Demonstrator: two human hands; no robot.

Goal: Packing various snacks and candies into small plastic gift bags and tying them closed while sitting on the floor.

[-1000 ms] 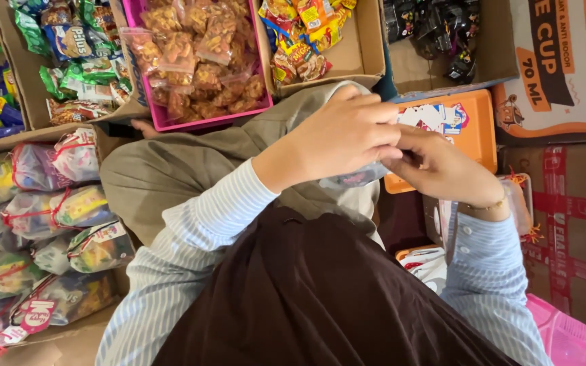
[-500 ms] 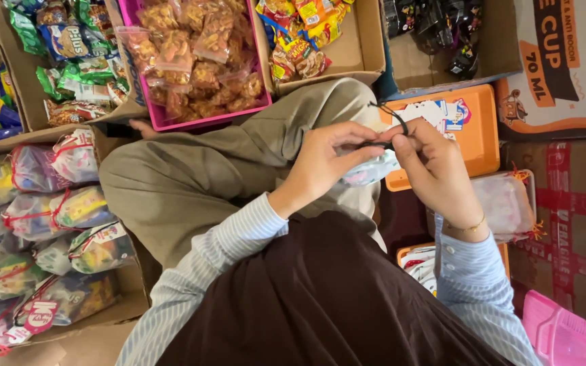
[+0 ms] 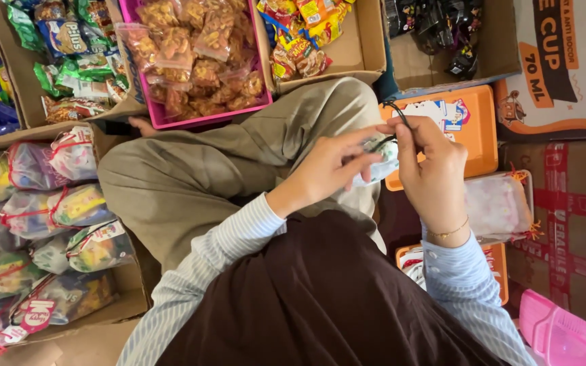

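1. A pink plastic tray of bagged fried snacks [image 3: 159, 115] is set at upper centre.
2. Cardboard boxes of tied clear snack bags [image 3: 130, 288] are placed at lower left.
3. An orange plastic tray [image 3: 479, 146] is placed right of centre.

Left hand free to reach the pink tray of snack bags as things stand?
Probably not right now. The left hand is pinching a small clear bag that the right hand is tying with a black cord. The pink tray lies just past the raised knee, with nothing else between.
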